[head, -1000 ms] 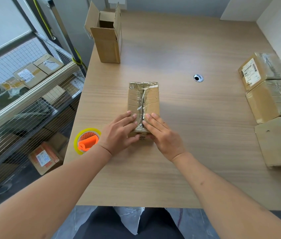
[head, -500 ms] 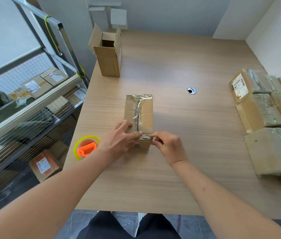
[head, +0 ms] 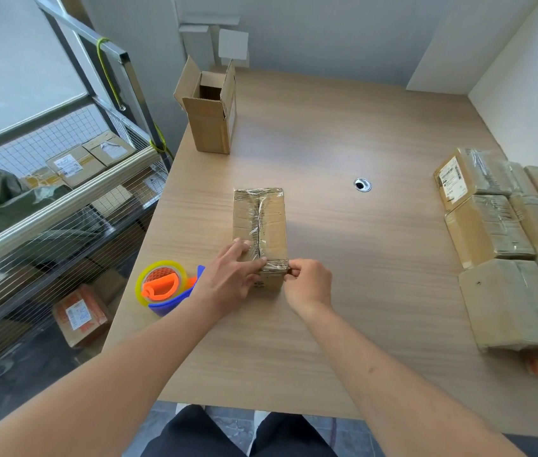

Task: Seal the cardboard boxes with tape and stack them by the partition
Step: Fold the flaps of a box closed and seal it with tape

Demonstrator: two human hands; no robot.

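My right hand (head: 308, 282) has slid off the box (head: 260, 225) top, now pinching tape at its near corner; left hand (head: 228, 278) presses flat, so sealing's nearly finished.

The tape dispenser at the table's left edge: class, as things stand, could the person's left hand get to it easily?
Probably yes. The tape dispenser lies just left of the left hand, which rests on the taped box. Nothing stands between them on the table.
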